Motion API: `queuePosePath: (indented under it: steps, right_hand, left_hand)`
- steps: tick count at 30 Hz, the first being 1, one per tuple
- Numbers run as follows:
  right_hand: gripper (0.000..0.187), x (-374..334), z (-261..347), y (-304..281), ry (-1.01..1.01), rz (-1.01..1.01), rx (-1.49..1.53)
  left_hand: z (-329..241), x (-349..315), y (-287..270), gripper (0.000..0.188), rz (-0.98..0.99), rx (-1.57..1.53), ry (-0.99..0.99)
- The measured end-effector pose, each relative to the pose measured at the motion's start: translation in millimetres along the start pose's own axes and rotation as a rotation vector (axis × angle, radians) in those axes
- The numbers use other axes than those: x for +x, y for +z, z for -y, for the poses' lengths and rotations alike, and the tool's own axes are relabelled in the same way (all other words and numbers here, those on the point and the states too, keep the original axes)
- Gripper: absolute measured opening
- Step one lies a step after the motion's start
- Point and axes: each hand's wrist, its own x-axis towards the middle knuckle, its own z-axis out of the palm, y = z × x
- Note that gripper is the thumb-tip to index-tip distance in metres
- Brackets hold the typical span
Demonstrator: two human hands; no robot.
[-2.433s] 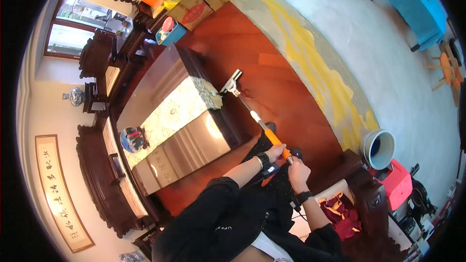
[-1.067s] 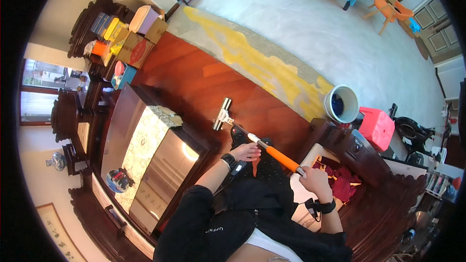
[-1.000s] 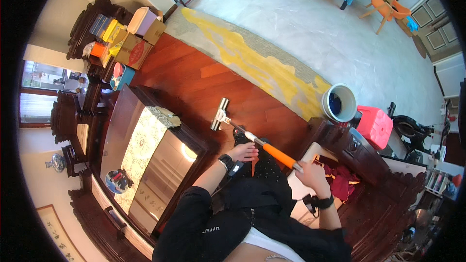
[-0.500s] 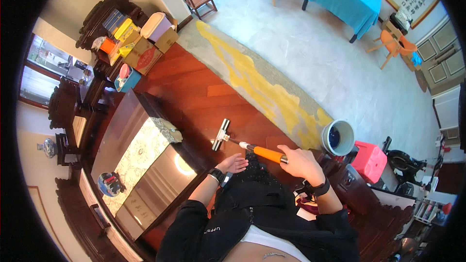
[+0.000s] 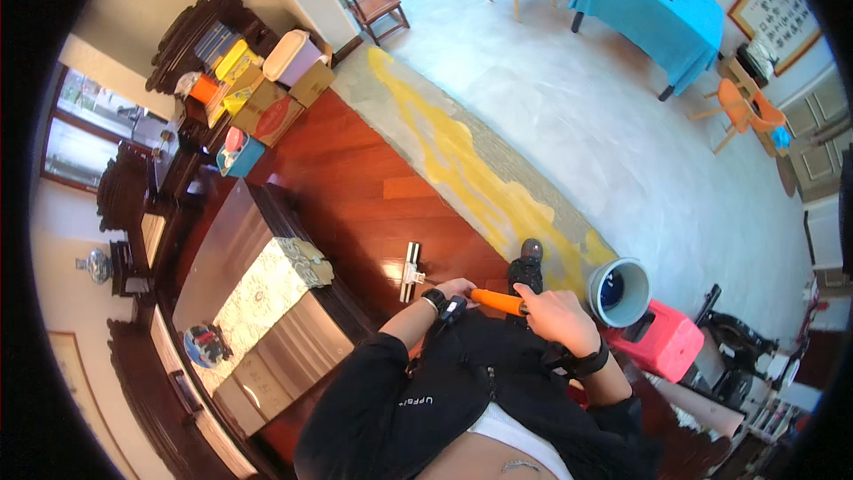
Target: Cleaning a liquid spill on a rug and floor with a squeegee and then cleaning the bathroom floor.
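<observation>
My right hand (image 5: 558, 318) is wrapped around the orange handle (image 5: 498, 301) of a long-handled floor mop. Farther down the pole, my left hand (image 5: 457, 289) is closed around it, with the fingers partly hidden. The mop's narrow head (image 5: 411, 273), with pale strips and a dark band, rests on or just over the red-brown wooden floor (image 5: 378, 187). To the right of my right hand is a grey bucket (image 5: 634, 283) with something dark blue inside. My dark shoe (image 5: 530, 253) shows ahead, by the rug's edge.
A dark wooden table (image 5: 306, 333) with a patterned runner stands close on the left. A grey and yellow rug (image 5: 444, 147) crosses ahead. A pink plastic stool (image 5: 668, 343) sits beside the bucket. Boxes (image 5: 267, 111) are piled at the far left; a blue-covered table (image 5: 649, 13) stands far right.
My left hand has gone from open beside the mop to closed on its pole. The mop head has shifted slightly nearer. My shoe has come into view on the rug side.
</observation>
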Motion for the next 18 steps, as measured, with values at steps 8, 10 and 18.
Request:
queuePosePath:
  steps: [8,10,18]
  right_hand:
    - [0.027,45.9,-122.1,-45.3,-0.212,-0.02,-0.121]
    - [0.027,50.7,-129.0,-68.3,-0.27,-0.018,-0.161]
    - [0.033,96.5,-184.0,-82.5,-0.341,-0.029,-0.116]
  left_hand:
    - [-36.6,51.5,85.7,0.021,-0.067,0.543,0.401]
    - [-49.4,62.8,91.7,0.018,-0.107,0.187,0.375]
    - [-82.8,90.1,136.1,0.016,-0.273,-0.289,0.423]
